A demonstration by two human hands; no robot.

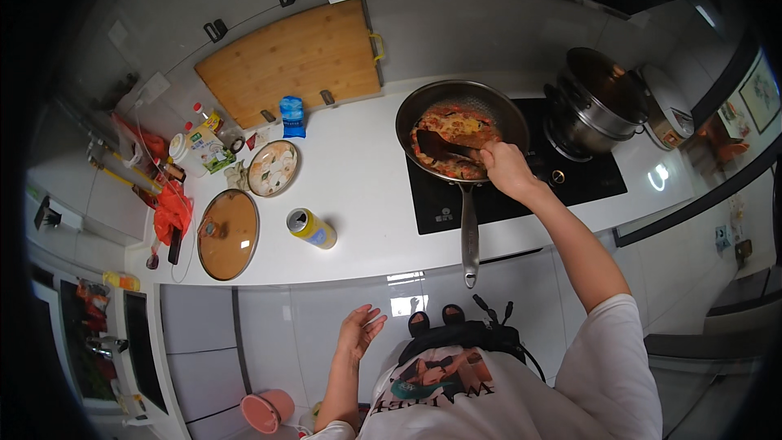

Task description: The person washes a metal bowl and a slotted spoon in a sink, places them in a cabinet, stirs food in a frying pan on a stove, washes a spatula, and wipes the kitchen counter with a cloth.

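Note:
My right hand grips the handle of a dark spatula, whose blade rests in red and yellow food in a deep metal frying pan. The pan is on the left part of a black cooktop, its steel handle pointing towards me. My left hand hangs in the air below the counter's front edge, fingers apart and slightly curled, holding nothing. A yellow drink can stands on the white counter left of the pan. Beyond it lie a round glass lid and a plate of sliced white food.
A stacked steel pot with a lid stands at the cooktop's right rear, beside a rice cooker. A bamboo cutting board leans on the wall behind a blue packet. Bottles and a red bag crowd the left corner. A pink bucket is on the floor.

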